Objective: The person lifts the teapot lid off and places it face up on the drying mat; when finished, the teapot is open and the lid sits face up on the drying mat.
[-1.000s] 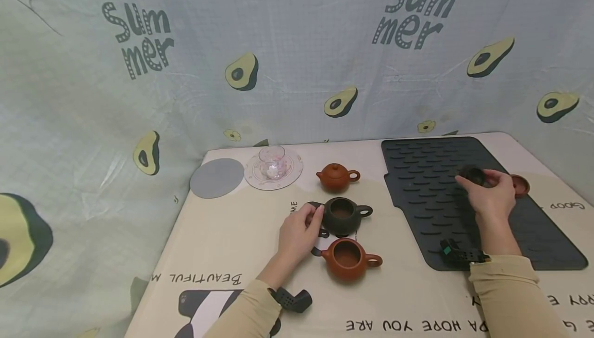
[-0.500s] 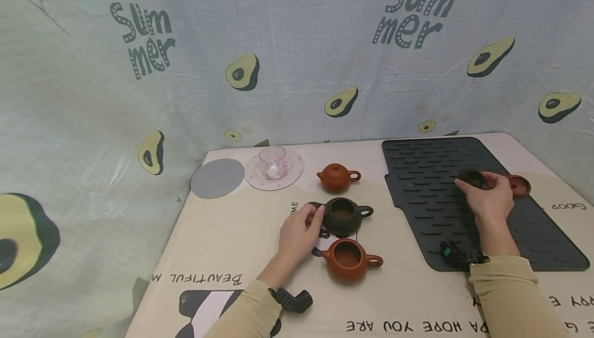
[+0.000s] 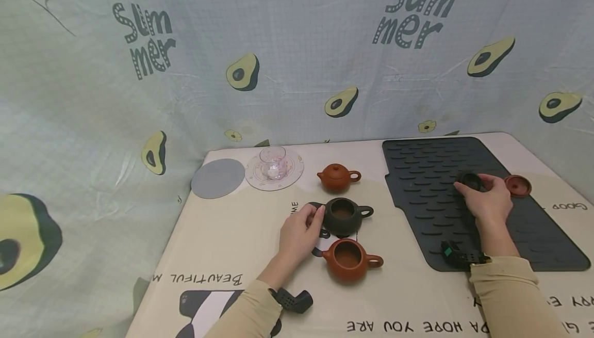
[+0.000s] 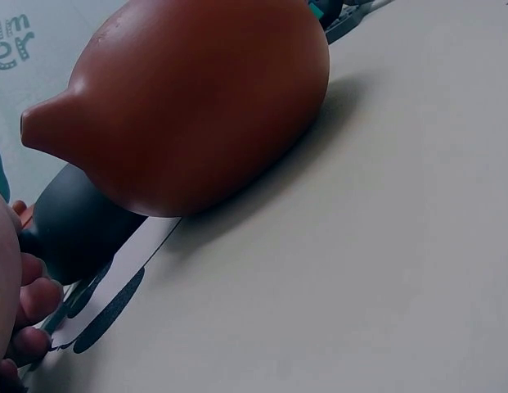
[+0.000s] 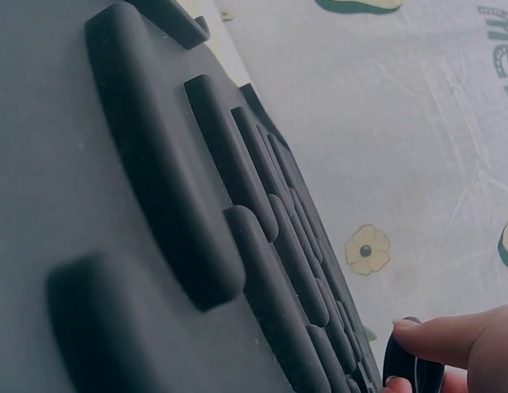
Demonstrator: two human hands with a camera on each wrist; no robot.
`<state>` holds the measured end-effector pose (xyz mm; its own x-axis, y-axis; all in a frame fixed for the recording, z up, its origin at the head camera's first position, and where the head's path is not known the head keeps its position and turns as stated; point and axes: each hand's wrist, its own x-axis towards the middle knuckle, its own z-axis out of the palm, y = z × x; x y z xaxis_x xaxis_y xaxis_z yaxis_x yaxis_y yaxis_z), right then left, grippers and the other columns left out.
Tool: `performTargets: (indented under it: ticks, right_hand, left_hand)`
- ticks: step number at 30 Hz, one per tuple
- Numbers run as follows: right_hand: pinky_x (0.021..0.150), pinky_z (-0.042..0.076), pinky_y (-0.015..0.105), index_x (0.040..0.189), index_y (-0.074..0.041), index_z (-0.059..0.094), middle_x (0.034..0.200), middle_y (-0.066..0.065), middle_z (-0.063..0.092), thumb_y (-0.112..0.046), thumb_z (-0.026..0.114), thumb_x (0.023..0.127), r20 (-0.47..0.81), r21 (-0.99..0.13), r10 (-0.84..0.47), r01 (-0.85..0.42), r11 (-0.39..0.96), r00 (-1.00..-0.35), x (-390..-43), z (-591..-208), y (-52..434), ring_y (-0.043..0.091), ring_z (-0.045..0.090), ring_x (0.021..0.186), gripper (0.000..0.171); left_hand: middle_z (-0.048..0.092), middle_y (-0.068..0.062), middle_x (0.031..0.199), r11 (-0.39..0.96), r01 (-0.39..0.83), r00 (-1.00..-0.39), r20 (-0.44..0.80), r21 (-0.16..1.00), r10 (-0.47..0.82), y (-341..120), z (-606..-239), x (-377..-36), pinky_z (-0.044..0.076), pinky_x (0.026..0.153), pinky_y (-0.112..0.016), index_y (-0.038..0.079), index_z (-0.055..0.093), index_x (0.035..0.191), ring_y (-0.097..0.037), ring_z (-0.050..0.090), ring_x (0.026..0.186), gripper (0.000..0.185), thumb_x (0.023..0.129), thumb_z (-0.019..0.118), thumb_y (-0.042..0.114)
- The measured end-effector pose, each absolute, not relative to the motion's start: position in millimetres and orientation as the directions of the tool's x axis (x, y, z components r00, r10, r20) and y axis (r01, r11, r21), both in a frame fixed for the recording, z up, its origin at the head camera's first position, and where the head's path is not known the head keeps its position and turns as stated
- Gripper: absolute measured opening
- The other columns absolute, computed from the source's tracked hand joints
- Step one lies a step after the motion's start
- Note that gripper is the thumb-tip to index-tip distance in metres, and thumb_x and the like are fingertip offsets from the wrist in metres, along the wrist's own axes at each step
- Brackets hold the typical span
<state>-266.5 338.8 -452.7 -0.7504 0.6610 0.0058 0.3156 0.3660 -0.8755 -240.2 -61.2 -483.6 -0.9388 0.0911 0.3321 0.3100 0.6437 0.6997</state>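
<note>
My left hand (image 3: 300, 232) pinches the spout of a black teapot (image 3: 342, 216), which stands lidless on the printed tablecloth. Nearer to me is a reddish-brown teapot (image 3: 348, 260), also without a lid; in the left wrist view its body (image 4: 204, 98) partly covers the black one. Over the dark ridged mat, my right hand (image 3: 489, 201) holds a small black lid (image 3: 471, 179) between thumb and fingers. In the right wrist view that lid (image 5: 398, 360) shows edge-on at the lower right. Just right of the hand, a reddish-brown lid (image 3: 518, 186) lies hollow side up.
The ridged mat (image 3: 419, 204) covers the table's right side. A small lidded orange-brown teapot (image 3: 337, 178) stands behind the black one. At the back left, a clear glass cup (image 3: 273, 160) sits on a patterned plate (image 3: 252, 179), beside a grey disc (image 3: 217, 178).
My right hand has shifted slightly left and toward me with the black lid, so more of the reddish-brown lid shows. The left hand keeps its place at the black teapot's spout.
</note>
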Motion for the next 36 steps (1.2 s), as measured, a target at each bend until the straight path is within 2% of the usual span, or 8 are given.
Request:
performTargets:
  ticks: [6,13,19,30,36]
  right_hand:
    - [0.111,0.029,0.062,0.155,-0.004,0.038,0.159,0.023,0.034,-0.031,0.070,0.096,0.029,-0.864,0.656,0.311,0.396,-0.754,-268.1,-455.6,338.9,0.046,0.028,0.144,0.072]
    - [0.113,0.019,0.064,0.155,-0.004,0.040,0.159,0.024,0.034,-0.027,0.071,0.096,0.049,-0.842,0.645,0.315,0.437,-0.763,-271.2,-458.1,338.3,0.048,0.023,0.145,0.070]
    - [0.114,0.016,0.064,0.155,-0.004,0.039,0.159,0.027,0.034,-0.028,0.069,0.097,0.065,-0.815,0.620,0.317,0.485,-0.782,-271.3,-459.4,339.0,0.050,0.024,0.144,0.070]
    - [0.111,0.023,0.067,0.158,-0.004,0.033,0.159,0.031,0.029,-0.030,0.062,0.101,0.039,-0.783,0.590,0.342,0.520,-0.806,-269.8,-457.6,338.9,0.054,0.022,0.144,0.070]
    - [0.113,0.021,0.066,0.160,-0.004,0.028,0.162,0.029,0.023,-0.034,0.057,0.103,0.028,-0.778,0.561,0.335,0.532,-0.827,-267.7,-458.6,341.2,0.054,0.017,0.146,0.071]
  left_hand:
    - [0.051,0.011,0.066,0.641,0.318,-0.936,0.341,0.698,0.092,-61.5,-483.0,-240.3,0.037,0.061,-0.029,0.021,0.065,0.089,-0.012,0.048,0.066,0.028,0.105,0.055,0.042]
    - [0.051,0.011,0.066,0.644,0.309,-0.938,0.336,0.700,0.084,-61.6,-481.8,-239.5,0.037,0.061,-0.029,0.021,0.065,0.090,-0.012,0.048,0.066,0.028,0.105,0.055,0.041]
    - [0.052,0.011,0.066,0.644,0.307,-0.939,0.334,0.701,0.084,-61.6,-482.2,-239.3,0.037,0.061,-0.029,0.021,0.066,0.090,-0.012,0.049,0.066,0.028,0.105,0.055,0.042]
    - [0.052,0.011,0.066,0.638,0.322,-0.933,0.348,0.699,0.089,-61.9,-483.3,-239.4,0.037,0.061,-0.029,0.021,0.066,0.090,-0.012,0.049,0.066,0.028,0.105,0.055,0.042]
    - [0.052,0.012,0.066,0.642,0.321,-0.934,0.346,0.697,0.091,-61.9,-484.9,-239.3,0.037,0.060,-0.029,0.021,0.066,0.090,-0.011,0.049,0.066,0.029,0.105,0.054,0.043]
